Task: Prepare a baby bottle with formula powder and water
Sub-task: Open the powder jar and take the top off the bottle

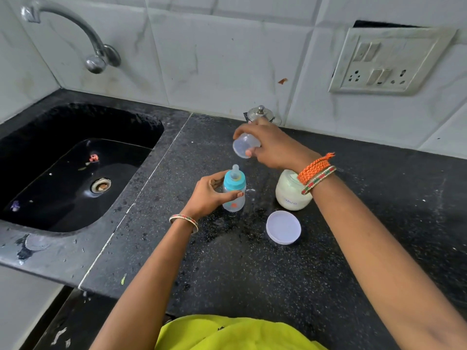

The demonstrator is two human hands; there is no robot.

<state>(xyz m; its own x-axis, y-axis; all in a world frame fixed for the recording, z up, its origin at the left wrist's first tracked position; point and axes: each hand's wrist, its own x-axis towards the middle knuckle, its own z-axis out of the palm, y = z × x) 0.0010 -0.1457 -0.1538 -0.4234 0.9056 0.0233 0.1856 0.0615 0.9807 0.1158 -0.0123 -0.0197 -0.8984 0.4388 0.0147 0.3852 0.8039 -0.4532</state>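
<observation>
A small clear baby bottle (234,200) with a turquoise collar and a clear teat stands upright on the black speckled counter (227,269). My left hand (209,197) grips its body from the left. Above and behind it, my right hand (271,147) holds the bottle's clear dome cap (243,145) in the air, its opening turned toward the left. An open jar of pale formula powder (290,192) stands to the right of the bottle, partly behind my right wrist. The jar's white lid (283,227) lies flat in front of it.
A black sink (63,173) with a drain and bits of debris fills the left side, under a steel tap (83,39). A small steel kettle (261,114) stands against the tiled wall behind my right hand. A switch and socket plate (386,61) is on the wall at right.
</observation>
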